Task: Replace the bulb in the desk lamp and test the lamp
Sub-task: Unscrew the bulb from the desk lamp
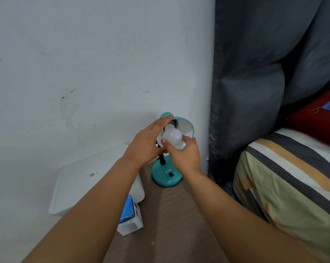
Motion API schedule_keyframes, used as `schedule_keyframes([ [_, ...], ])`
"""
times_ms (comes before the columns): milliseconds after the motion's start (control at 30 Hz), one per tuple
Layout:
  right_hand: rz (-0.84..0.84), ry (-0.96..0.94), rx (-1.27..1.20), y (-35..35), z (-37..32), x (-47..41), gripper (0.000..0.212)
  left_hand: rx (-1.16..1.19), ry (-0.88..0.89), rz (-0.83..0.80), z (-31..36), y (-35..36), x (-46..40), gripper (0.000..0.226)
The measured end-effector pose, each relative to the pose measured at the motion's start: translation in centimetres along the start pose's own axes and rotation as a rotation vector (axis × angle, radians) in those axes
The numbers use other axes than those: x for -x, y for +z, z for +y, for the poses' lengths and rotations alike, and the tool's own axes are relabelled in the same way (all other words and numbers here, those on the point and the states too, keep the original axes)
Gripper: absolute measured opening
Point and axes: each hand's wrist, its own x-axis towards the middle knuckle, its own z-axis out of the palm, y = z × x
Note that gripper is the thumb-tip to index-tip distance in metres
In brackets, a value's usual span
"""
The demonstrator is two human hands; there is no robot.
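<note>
Teal lamp (167,174), white bulb (172,137), blue-and-white box (131,218), brown table (171,215), striped bedding (293,177) at right, grey curtain (255,63).

Scuffed white wall (84,63), grey curtain (255,73), perhaps a striped bed (283,186).

Teal desk lamp (167,172) stood at the tabletop's (171,215) far edge, against the wall. White bulb (172,137) sat in its tilted shade (187,124), pinched by the right hand (183,155). Left hand (148,142), fingers extended, lay against the shade. Blue-and-white bulb box (131,218) stood at the left edge, beside a white plastic bin (88,179).
</note>
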Motion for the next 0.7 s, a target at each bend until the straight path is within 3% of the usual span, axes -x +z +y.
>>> schedule_keyframes([
  [100, 0.007, 0.000, -0.013, 0.2, -0.4, 0.0, 0.075, 0.003, -0.008, -0.003, 0.1, 0.0, 0.1, 0.096],
  [367, 0.077, -0.216, 0.363, -0.5, -0.2, 0.1, 0.064, -0.016, -0.015, -0.016, -0.5, 0.1, 0.2, 0.101],
  [500, 0.040, -0.216, 0.201, -0.8, 0.0, -0.2, 0.071, -0.005, -0.008, -0.031, -0.5, 0.0, 0.1, 0.101],
  [700, -0.028, -0.049, 0.039, -1.2, 0.2, -0.1, 0.081, 0.002, -0.006, -0.033, -0.4, 0.0, 0.2, 0.097],
])
